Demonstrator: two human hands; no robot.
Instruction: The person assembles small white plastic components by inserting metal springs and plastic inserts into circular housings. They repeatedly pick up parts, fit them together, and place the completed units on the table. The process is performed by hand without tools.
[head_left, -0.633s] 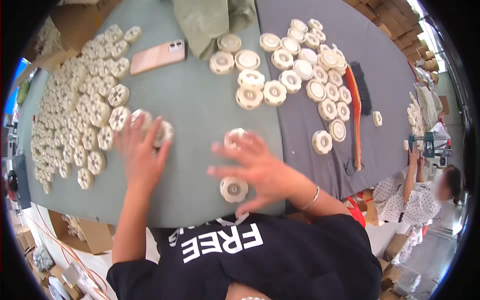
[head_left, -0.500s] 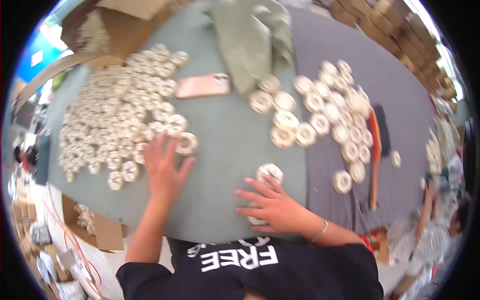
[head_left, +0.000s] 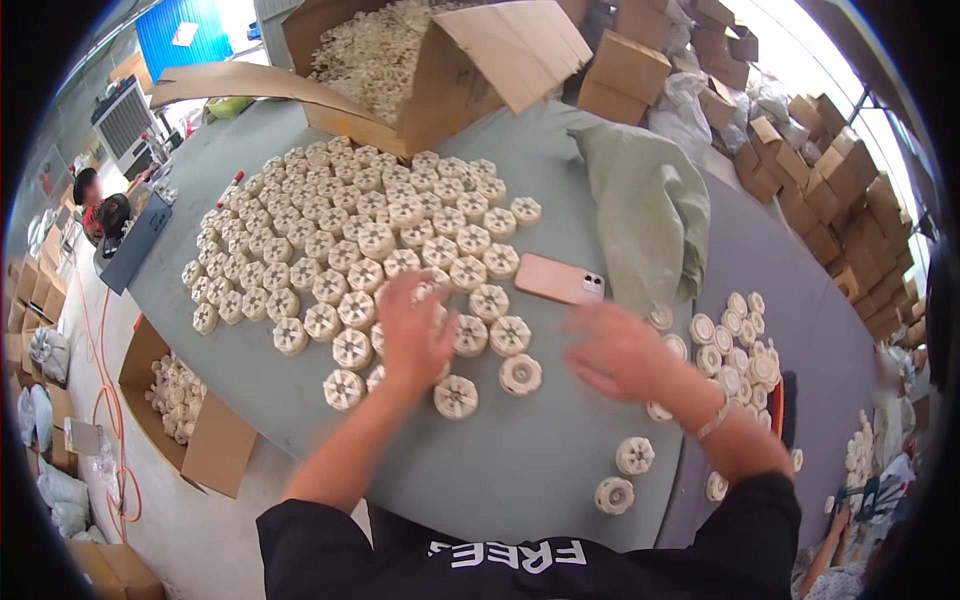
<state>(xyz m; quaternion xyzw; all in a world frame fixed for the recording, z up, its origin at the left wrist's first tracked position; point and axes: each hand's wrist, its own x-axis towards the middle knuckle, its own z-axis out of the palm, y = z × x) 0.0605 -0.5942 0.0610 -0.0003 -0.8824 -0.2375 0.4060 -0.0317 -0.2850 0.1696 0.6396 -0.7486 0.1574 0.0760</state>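
A large group of round, cream-coloured plastic parts with spoked tops covers the left and middle of the green-grey table. Among its near pieces is my left hand, fingers curled down over the parts and blurred, so whether one is gripped is unclear. My right hand hovers above the table to the right of the group, fingers stretched out and smeared by motion, with nothing visible in them. Below it lie two separate round parts, one spoked and one with a ringed face. Another ringed part sits between my hands.
A pink phone and a green cloth lie beyond my right hand. More round parts sit on the grey cloth at right. An open carton of small pieces stands at the back; another carton is on the floor.
The view has swung left, bringing more of the left group into sight. My right hand has lifted off two round parts near the front edge and moved farther out over the table.
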